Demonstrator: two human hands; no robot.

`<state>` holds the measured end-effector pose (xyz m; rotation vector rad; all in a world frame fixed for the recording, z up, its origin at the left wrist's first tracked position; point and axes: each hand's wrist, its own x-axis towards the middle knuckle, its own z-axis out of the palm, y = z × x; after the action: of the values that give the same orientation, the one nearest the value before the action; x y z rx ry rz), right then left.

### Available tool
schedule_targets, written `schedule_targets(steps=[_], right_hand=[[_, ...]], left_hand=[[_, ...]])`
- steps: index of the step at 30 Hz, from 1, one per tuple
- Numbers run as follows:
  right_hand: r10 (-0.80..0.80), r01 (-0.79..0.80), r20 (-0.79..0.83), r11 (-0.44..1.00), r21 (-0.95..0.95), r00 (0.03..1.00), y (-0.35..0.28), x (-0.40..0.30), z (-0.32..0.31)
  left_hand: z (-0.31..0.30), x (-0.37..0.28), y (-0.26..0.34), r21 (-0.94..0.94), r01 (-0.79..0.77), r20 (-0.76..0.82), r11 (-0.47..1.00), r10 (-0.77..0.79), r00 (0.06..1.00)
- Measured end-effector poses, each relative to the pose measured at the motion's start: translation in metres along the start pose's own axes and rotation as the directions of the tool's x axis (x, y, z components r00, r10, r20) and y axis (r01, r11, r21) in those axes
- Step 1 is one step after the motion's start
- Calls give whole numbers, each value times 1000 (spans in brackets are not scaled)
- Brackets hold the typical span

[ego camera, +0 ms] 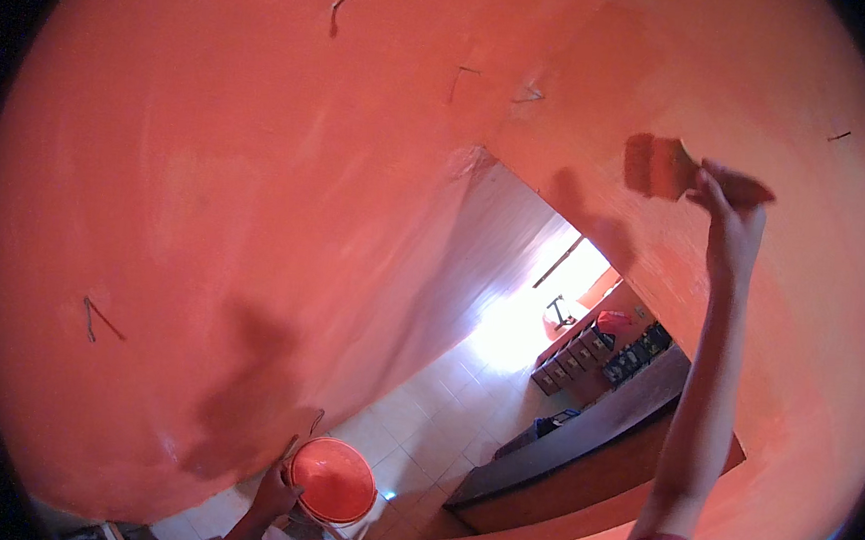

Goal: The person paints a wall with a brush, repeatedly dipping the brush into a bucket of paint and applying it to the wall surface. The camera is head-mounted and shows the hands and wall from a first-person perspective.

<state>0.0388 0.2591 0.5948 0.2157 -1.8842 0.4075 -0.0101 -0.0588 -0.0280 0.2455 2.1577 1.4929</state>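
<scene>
My right hand point(731, 197) is raised at the upper right, closed around the handle of a wide paintbrush point(658, 167). The brush's bristles are coated in orange-red paint and point left, over the orange painted wall point(800, 281); whether they touch it I cannot tell. Low in the view, my left hand point(279, 494) grips the rim side of a round bucket point(333, 481) with orange-red paint inside. A thin stick or handle point(290, 447) shows by that hand.
Bent nails or wires jut from the walls, one at the left point(89, 319). Below the wall's opening lie a tiled floor point(422, 412), a ledge point(578, 446) and dark drawers or crates point(569, 362). Bright light enters beyond.
</scene>
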Motion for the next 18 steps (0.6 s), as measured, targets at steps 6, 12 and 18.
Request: schedule_targets(steps=[6,12,18], right_hand=[[-163,277,273,846,-456,948,4,138,-16],[-410,552,392,425,-717,824,-6,161,3],[-540,879,695,321,-352,475,26,-19,106]], left_hand=[[-12,-6,-8,-78,49,-102,996,-57,993],[-5,3,-28,7,-21,-233,1000,22,972],[-13,3,-23,-89,96,-212,991,-113,971]])
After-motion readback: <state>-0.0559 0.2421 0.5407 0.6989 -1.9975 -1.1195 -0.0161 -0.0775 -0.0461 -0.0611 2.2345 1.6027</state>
